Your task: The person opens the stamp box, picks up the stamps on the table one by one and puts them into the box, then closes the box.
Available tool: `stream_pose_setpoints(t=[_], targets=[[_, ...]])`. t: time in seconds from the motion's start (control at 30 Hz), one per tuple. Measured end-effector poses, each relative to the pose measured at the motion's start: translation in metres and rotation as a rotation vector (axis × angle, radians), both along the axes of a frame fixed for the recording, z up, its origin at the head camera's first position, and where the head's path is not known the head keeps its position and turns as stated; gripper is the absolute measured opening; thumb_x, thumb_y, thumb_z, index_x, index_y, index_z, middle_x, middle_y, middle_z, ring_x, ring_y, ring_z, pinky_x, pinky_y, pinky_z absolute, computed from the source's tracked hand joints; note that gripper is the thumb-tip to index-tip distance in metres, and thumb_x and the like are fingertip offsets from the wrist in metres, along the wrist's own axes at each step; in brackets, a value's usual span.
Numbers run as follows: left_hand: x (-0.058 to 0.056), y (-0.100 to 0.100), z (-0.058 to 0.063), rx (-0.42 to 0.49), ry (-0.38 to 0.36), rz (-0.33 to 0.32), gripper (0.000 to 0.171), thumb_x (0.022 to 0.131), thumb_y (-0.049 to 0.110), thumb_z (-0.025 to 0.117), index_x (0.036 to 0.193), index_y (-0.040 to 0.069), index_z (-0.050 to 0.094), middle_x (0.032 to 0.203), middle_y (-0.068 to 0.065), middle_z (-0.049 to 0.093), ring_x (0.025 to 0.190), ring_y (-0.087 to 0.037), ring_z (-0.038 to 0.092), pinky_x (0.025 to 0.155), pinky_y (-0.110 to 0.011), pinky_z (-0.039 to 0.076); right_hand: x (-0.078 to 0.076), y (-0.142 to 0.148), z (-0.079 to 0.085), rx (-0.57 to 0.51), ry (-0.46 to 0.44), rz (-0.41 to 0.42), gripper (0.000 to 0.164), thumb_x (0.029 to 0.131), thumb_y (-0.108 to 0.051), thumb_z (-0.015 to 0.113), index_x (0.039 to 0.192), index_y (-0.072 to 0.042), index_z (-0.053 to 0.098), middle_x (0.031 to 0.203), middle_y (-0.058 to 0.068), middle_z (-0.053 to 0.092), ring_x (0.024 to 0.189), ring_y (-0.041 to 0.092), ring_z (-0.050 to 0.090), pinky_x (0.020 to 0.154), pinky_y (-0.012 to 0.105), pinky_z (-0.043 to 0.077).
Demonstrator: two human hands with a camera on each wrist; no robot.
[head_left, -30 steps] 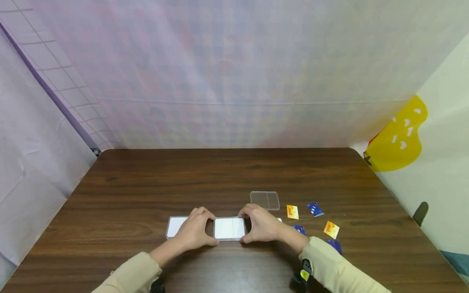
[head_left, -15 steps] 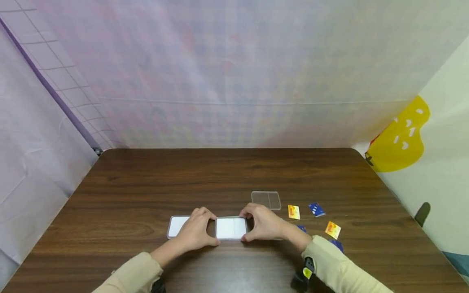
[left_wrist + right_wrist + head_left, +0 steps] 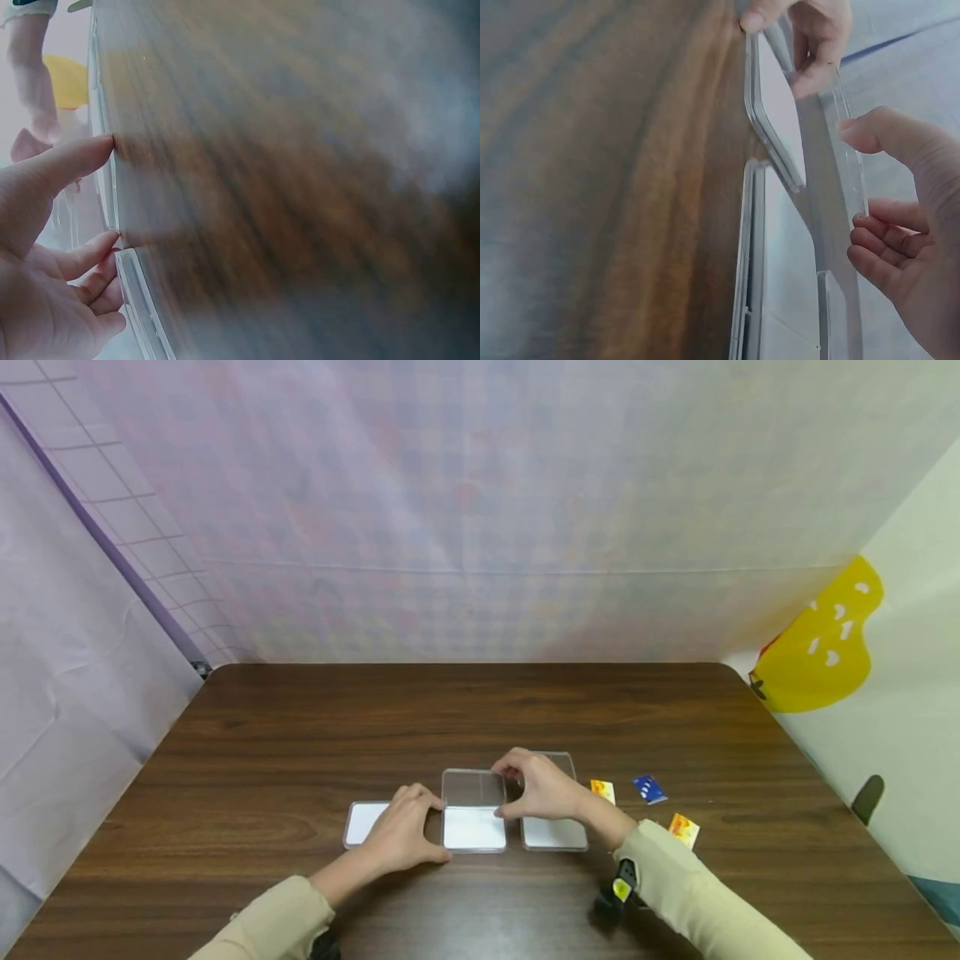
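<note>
In the head view a shallow plastic case (image 3: 474, 828) with a white inside lies flat on the table. My left hand (image 3: 401, 829) holds its left end, thumb at the front edge and fingers at the back. The left wrist view shows that thumb (image 3: 90, 156) and the fingertips along the case's rim. Raised above and behind the case is a clear plastic lid (image 3: 468, 787). My right hand (image 3: 542, 787) pinches the lid's right end between thumb and fingers, as the right wrist view also shows with the lid (image 3: 847, 142) held apart from the case.
One white-filled case (image 3: 364, 822) lies partly under my left hand, another (image 3: 555, 833) to the right. Behind my right forearm lies a second clear lid (image 3: 558, 762). Small yellow cards (image 3: 684, 830) and a blue card (image 3: 649, 789) lie further right.
The clear lid has come off the middle case, lifted up and back by my right hand. My left hand has stayed on the case's left end. The right-hand case is now uncovered to view.
</note>
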State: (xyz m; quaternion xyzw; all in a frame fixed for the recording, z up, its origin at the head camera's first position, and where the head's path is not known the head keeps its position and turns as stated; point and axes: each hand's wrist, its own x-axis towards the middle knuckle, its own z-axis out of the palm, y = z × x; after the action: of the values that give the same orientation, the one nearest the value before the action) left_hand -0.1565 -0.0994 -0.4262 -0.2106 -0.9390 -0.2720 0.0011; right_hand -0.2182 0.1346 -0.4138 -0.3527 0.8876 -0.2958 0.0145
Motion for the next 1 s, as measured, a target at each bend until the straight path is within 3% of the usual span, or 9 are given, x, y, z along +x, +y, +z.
stream_pose_setpoints(t=[0.4,1.0], targets=[[-0.001,0.001,-0.002,-0.001,0.0,-0.002,0.058,0.055,0.029,0.084,0.1,0.001,0.062,0.098,-0.007,0.055,0.095,-0.024,0.048,0.079,-0.037,0.045,-0.025,-0.006,-0.01,-0.009,-0.069,-0.084,0.053,0.063,-0.027,0.079,0.105,0.0,0.061,0.094,0.005,0.059,0.087,0.017,0.055,0.078,0.03,0.047],[-0.002,0.002,-0.002,-0.002,-0.014,-0.004,0.057,0.056,0.028,0.084,0.1,0.001,0.062,0.099,-0.007,0.055,0.096,-0.024,0.048,0.079,-0.037,0.045,-0.035,-0.007,-0.011,0.022,-0.027,-0.076,0.053,0.062,-0.024,0.078,0.105,0.002,0.06,0.096,0.008,0.058,0.088,0.019,0.056,0.079,0.031,0.048]])
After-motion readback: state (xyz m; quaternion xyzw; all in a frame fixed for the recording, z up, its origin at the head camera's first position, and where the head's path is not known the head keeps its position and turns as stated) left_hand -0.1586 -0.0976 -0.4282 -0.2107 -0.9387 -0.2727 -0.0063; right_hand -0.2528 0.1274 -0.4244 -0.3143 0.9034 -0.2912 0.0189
